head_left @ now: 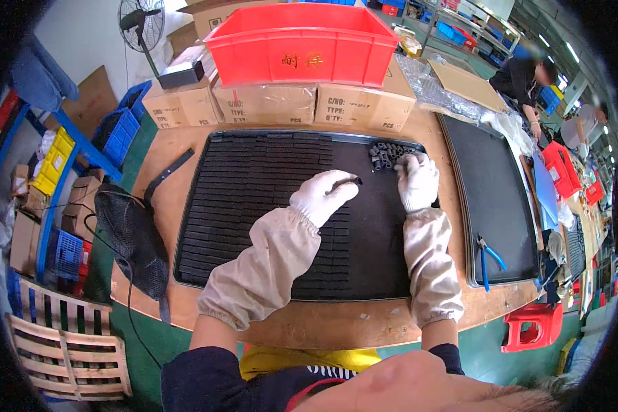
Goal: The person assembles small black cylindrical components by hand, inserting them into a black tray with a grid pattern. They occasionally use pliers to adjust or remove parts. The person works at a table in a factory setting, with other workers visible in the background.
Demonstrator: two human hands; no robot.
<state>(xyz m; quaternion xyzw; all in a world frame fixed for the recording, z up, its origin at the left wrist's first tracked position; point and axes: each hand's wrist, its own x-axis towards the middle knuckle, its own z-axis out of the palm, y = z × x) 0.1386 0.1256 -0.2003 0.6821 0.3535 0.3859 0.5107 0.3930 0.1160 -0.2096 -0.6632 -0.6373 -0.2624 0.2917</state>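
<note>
Your head and dark shirt cut off the near edge of the bench [309, 323], and your forearms in beige sleeves cover part of the black tray [254, 206]. The rows of small dark parts filling the tray's left half blur together – you cannot pick out single pieces there. The loose pile [386, 155] at the tray's far right corner is also too small to count.

Your left hand [322, 196], in a white glove, is pinched shut on a thin dark piece [346, 183] held between thumb and fingers above the tray's middle. Your right hand [417, 180], gloved too, rests fingers-down on the pile, touching it – whether the fingers are closed around any part you cannot tell, since the glove hides them.

A second tray [501, 199] lies just beside, to the right, with blue-handled pliers [487, 259] on it. A red bin [302, 41] sits on cardboard boxes [267, 103] beyond the tray
</note>
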